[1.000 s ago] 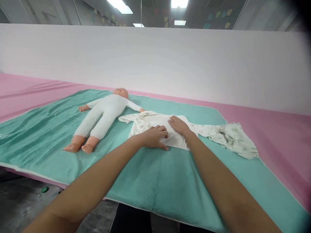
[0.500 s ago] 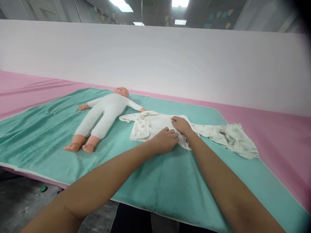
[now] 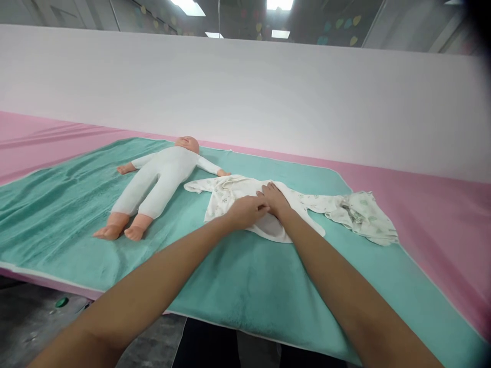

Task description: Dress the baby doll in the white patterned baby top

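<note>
- On the teal towel (image 3: pixel 238 286), what's the state of the small white long-sleeved shirt (image 3: pixel 307 220)?
- Body and sleeves spread. Front not flat: printed flap folded at one side, lower edge gaping. Smoothing looks partial.
- Grip?
- Right hand (image 3: pixel 276 200) rests on the shirt, fingers extended, no clench visible. Left hand (image 3: pixel 245 210) has curled fingers, touching or nearly touching the right; can't tell if they pinch fabric.
- Nearby?
- White-bodied baby doll (image 3: pixel 164 168) on its back, one hand just beside the shirt, not dressed in it. White green-printed cloth (image 3: pixel 374 217) bunched at the far sleeve, not spread; can't tell if joined.
</note>
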A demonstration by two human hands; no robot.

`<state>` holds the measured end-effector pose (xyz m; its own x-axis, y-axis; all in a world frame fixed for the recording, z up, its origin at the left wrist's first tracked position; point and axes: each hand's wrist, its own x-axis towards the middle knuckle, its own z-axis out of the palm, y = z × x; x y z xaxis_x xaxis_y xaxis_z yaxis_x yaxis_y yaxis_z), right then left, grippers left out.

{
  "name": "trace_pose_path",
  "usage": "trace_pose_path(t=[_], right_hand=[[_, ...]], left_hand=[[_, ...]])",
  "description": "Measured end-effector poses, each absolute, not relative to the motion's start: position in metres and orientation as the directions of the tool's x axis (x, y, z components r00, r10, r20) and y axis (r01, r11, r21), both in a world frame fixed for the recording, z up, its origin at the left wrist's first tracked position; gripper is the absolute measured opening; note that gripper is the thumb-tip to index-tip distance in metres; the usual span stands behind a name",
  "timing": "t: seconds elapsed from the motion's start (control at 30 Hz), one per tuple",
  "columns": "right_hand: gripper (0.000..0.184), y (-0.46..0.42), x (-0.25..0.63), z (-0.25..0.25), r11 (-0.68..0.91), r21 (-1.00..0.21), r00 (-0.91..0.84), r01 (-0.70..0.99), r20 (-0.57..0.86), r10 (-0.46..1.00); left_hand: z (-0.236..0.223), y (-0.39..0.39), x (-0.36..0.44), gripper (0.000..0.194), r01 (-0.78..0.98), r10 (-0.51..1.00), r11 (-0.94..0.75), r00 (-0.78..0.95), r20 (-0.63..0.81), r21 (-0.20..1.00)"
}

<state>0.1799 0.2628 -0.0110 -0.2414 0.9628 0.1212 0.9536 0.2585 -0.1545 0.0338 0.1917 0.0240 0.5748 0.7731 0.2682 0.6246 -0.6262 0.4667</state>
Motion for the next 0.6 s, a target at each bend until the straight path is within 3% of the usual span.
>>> trace_pose_path(t=[0.1, 0.23, 0.33, 0.6], right_hand=[[0.046, 0.241, 0.172, -0.01, 0.306, -0.118, -0.286, 0.945, 0.161, 0.945], [0.05, 0.194, 0.161, -0.014, 0.48, -0.105, -0.453, 0.871, 0.208, 0.867], [0.055, 0.167, 0.16, -0.014, 0.591, -0.182, -0.559, 0.786, 0.198, 0.805], [0.055, 0.169, 0.169, -0.006, 0.621, -0.334, -0.599, 0.709, 0.178, 0.781]], left_hand=[[0.026, 0.202, 0.007, 0.021, 0.746, 0.823, -0.567, 0.5, 0.27, 0.349], [0.028, 0.184, -0.033, 0.017, 0.671, 0.771, -0.636, 0.579, 0.267, 0.381], [0.026, 0.163, -0.06, 0.018, 0.578, 0.691, -0.711, 0.682, 0.242, 0.4], [0.02, 0.146, -0.072, 0.024, 0.708, 0.68, -0.706, 0.667, 0.307, 0.026]])
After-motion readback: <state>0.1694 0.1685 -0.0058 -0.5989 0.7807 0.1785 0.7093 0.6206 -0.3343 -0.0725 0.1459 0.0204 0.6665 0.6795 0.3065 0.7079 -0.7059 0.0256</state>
